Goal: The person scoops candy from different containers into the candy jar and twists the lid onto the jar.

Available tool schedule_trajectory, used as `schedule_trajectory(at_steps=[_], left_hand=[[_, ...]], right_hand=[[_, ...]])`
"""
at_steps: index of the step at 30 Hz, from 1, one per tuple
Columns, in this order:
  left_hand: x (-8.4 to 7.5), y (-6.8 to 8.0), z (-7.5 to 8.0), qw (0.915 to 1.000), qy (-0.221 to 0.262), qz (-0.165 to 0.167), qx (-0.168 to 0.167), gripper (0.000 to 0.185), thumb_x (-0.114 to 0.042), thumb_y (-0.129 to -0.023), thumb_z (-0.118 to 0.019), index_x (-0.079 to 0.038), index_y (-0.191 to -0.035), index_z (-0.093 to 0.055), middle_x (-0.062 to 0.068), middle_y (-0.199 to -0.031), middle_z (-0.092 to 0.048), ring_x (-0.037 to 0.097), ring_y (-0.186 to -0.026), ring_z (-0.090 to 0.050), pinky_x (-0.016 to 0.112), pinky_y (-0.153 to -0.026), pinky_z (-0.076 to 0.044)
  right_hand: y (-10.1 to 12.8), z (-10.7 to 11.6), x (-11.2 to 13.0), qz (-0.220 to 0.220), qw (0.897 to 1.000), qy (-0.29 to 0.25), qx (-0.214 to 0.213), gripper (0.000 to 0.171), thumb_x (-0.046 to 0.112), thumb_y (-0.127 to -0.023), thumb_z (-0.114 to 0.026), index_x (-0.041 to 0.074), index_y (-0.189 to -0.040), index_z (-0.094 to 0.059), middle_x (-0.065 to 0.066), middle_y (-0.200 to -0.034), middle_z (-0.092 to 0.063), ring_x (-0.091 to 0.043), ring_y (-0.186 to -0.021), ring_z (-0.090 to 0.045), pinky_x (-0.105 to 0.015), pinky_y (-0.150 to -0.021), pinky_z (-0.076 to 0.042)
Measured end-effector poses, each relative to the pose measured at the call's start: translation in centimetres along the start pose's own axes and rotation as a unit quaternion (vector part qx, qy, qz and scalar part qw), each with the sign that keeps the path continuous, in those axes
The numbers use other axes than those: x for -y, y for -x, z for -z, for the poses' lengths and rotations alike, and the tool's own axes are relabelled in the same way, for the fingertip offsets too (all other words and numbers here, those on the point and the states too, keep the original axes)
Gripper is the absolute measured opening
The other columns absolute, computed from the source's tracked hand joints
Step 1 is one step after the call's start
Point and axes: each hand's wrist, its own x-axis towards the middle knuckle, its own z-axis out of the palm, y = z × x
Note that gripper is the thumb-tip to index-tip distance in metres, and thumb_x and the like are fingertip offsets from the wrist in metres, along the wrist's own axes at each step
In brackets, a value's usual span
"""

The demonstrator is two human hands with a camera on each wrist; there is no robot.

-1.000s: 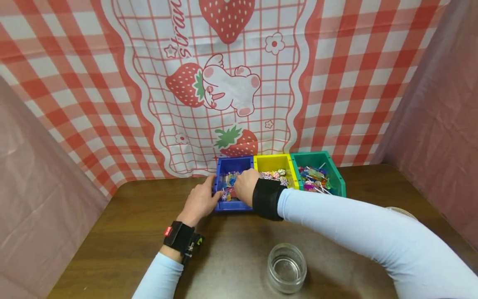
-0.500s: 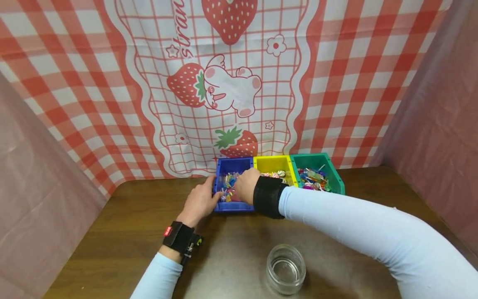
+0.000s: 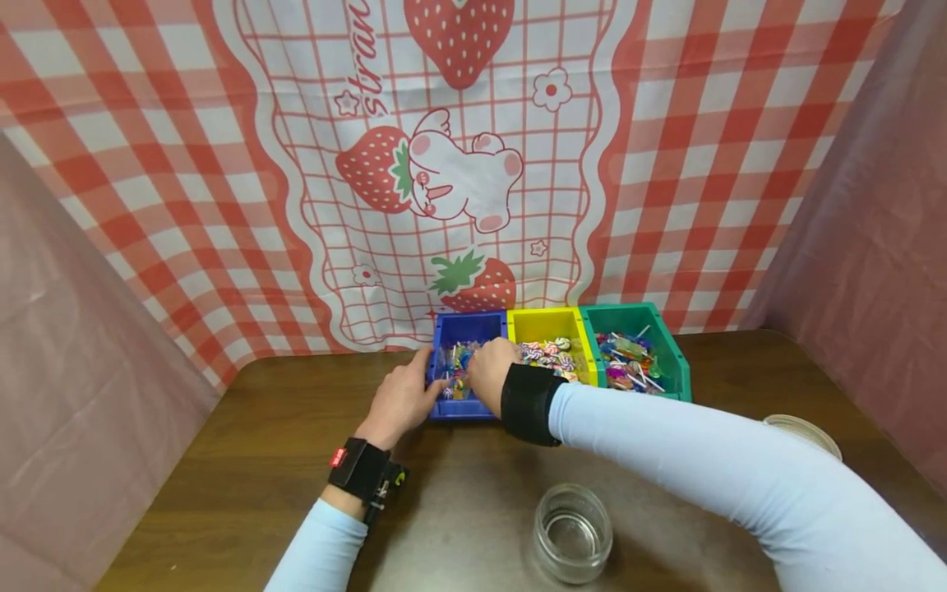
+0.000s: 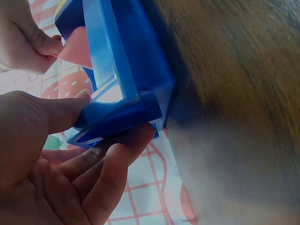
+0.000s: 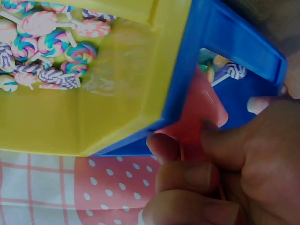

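My left hand (image 3: 399, 399) grips the left wall of a blue bin (image 3: 462, 409), thumb over the rim and fingers along the outside. Inside the bin lie small colourful candy pieces (image 5: 234, 71), one a purple-and-white swirl lollipop. My right hand (image 3: 491, 374) reaches into the same bin. Between its thumb and fingers it pinches a pink plastic scoop (image 5: 201, 105), whose flat blade is down inside the bin; the left wrist view shows this scoop (image 4: 77, 49) behind the front wall. What lies on the blade cannot be made out.
A yellow bin (image 3: 546, 322) of swirl lollipops and a green bin (image 3: 621, 316) of wrapped candies adjoin the blue one. Nearer stands an uncovered glass jar (image 3: 573, 538). A round lid-like disc (image 3: 806, 432) lies right, partly behind the sleeve. A checked cloth (image 3: 688, 164) hangs behind.
My right forearm has dropped slightly, and the round disc shows again beyond the sleeve. The right hand stays in the blue bin with small shifts. My left hand keeps its grip.
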Motion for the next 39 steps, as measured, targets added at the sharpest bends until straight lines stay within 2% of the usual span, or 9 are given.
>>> schedule_trajectory(at_steps=[5,7,12,17,20,27,31,35,39], left_hand=[[-0.1,0.0,0.0,1.0000,0.001,0.001,0.001,0.061,-0.032,-0.096,-0.068,-0.006,-0.146,-0.045,0.021,-0.105,-0.069,0.034,-0.091,-0.068,0.052,-0.076,-0.053],[-0.1,0.0,0.1,1.0000,0.002,0.002,0.001,0.061,-0.032,-0.096,-0.068,-0.006,-0.146,-0.045,0.021,-0.105,-0.069,0.034,-0.090,-0.068,0.052,-0.075,-0.053],[-0.2,-0.1,0.1,1.0000,0.001,0.006,0.000,0.061,-0.031,-0.096,-0.068,-0.007,-0.147,-0.045,0.022,-0.106,-0.069,0.036,-0.092,-0.068,0.053,-0.077,-0.052],[-0.3,-0.1,-0.1,0.9999,0.003,0.010,0.005,0.062,-0.032,-0.096,-0.068,-0.007,-0.147,-0.044,0.021,-0.108,-0.069,0.034,-0.092,-0.068,0.051,-0.077,-0.053],[-0.3,-0.1,-0.1,1.0000,0.005,0.007,0.004,0.062,-0.032,-0.096,-0.068,-0.006,-0.147,-0.044,0.021,-0.108,-0.069,0.032,-0.091,-0.068,0.050,-0.077,-0.053],[-0.2,-0.2,0.1,0.9999,0.008,0.009,0.001,0.060,-0.031,-0.096,-0.068,-0.008,-0.147,-0.045,0.022,-0.112,-0.069,0.035,-0.097,-0.067,0.052,-0.082,-0.052],[-0.1,-0.1,0.0,0.9999,0.005,0.013,0.003,0.060,-0.030,-0.096,-0.068,-0.009,-0.147,-0.044,0.022,-0.113,-0.068,0.036,-0.098,-0.067,0.053,-0.083,-0.052],[-0.1,-0.1,0.0,0.9999,0.007,0.010,0.003,0.060,-0.030,-0.096,-0.068,-0.007,-0.147,-0.044,0.022,-0.112,-0.068,0.035,-0.097,-0.067,0.053,-0.081,-0.052],[0.0,0.0,0.0,0.9999,0.011,0.003,0.000,0.060,-0.030,-0.095,-0.069,-0.007,-0.146,-0.045,0.022,-0.109,-0.069,0.035,-0.094,-0.068,0.053,-0.079,-0.052]], right_hand=[[-0.5,-0.6,0.0,-0.022,0.999,-0.003,-0.024,0.022,0.029,-0.099,-0.057,0.023,-0.090,-0.076,0.006,-0.069,-0.057,-0.009,-0.055,-0.041,-0.027,-0.040,-0.029],[-0.6,-0.8,-0.1,-0.028,0.999,-0.014,-0.038,0.023,0.029,-0.100,-0.056,0.022,-0.092,-0.077,0.005,-0.072,-0.061,-0.009,-0.059,-0.047,-0.026,-0.042,-0.034],[-0.9,-2.3,-0.5,-0.032,0.993,-0.048,-0.101,0.024,0.021,-0.100,-0.055,0.009,-0.099,-0.075,-0.005,-0.081,-0.068,-0.015,-0.073,-0.061,-0.030,-0.053,-0.053],[-1.4,-4.2,-1.1,-0.029,0.983,-0.051,-0.174,0.020,0.016,-0.099,-0.056,0.004,-0.090,-0.069,-0.008,-0.075,-0.063,-0.018,-0.070,-0.061,-0.032,-0.056,-0.056],[-1.4,-4.3,-1.4,-0.027,0.979,-0.070,-0.190,0.018,0.014,-0.097,-0.057,0.003,-0.087,-0.067,-0.008,-0.072,-0.061,-0.020,-0.068,-0.060,-0.035,-0.055,-0.056],[-1.7,-4.3,-2.3,-0.037,0.968,-0.161,-0.191,0.017,0.009,-0.096,-0.058,-0.001,-0.084,-0.064,-0.013,-0.073,-0.060,-0.026,-0.068,-0.063,-0.043,-0.056,-0.057],[-2.1,-4.6,-2.9,-0.028,0.965,-0.214,-0.152,0.016,0.011,-0.098,-0.058,-0.002,-0.090,-0.063,-0.017,-0.081,-0.063,-0.031,-0.071,-0.065,-0.046,-0.059,-0.058],[-2.6,-4.7,-3.8,-0.005,0.970,-0.219,-0.104,0.019,0.014,-0.100,-0.057,-0.004,-0.102,-0.062,-0.019,-0.091,-0.064,-0.033,-0.079,-0.066,-0.046,-0.064,-0.058],[-3.0,-4.7,-4.4,0.027,0.972,-0.215,-0.090,0.022,0.014,-0.103,-0.053,-0.004,-0.112,-0.062,-0.019,-0.098,-0.064,-0.033,-0.086,-0.065,-0.044,-0.071,-0.058]])
